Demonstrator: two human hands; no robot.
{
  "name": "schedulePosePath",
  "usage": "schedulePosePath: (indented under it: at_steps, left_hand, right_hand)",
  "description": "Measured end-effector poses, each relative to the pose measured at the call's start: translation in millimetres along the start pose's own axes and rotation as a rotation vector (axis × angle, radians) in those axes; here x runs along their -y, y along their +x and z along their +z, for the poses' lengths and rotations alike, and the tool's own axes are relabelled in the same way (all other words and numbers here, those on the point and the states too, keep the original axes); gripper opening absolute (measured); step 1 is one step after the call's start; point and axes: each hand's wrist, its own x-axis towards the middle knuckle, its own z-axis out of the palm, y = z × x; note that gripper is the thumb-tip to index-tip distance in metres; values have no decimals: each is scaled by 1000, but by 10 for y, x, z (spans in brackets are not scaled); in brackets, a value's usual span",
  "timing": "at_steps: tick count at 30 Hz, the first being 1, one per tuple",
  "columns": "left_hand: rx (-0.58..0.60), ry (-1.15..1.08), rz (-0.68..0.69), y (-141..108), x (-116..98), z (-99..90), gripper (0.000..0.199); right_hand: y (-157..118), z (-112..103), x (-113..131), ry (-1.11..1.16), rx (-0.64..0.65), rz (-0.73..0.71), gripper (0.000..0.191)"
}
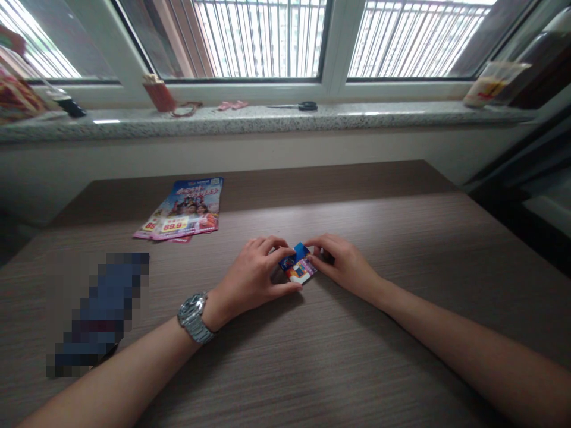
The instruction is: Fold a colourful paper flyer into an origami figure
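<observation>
A small folded piece of printed paper [300, 271], blue at the top with orange, white and purple below, lies on the table between my hands. My left hand [254, 273], with a metal watch [196, 318] on its wrist, grips the paper's left side, its index finger on the upper part and its thumb at the lower edge. From the other side, my right hand [341, 260] has thumb and index finger closed on the paper's upper right edge. The fingers partly cover the paper's corners.
Printed flyers [190, 208] lie in a stack at the table's far left. A pixelated dark blue object [102, 315] is beside my left forearm. On the granite sill [357, 117] are scissors [306, 106], a red container [159, 95] and a plastic cup [491, 83].
</observation>
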Motion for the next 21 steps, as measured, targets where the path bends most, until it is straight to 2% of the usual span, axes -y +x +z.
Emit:
schedulePosePath:
  at_steps: [3, 9, 15, 21]
  left_hand:
    - [12, 43, 15, -7, -19, -5, 62]
    - [-16, 45, 6, -10, -20, 32, 40]
    - [-17, -12, 43, -6, 53, 56, 35]
    - [13, -69, 100, -6, 139, 34, 34]
  right_hand:
    - [-6, 3, -10, -6, 1, -4, 20]
    - [-11, -2, 6, -22, -6, -7, 19]
    - [-18, -57, -26, 1, -17, -84, 24]
    - [-47, -162, -133, -105, 32, -219, 46]
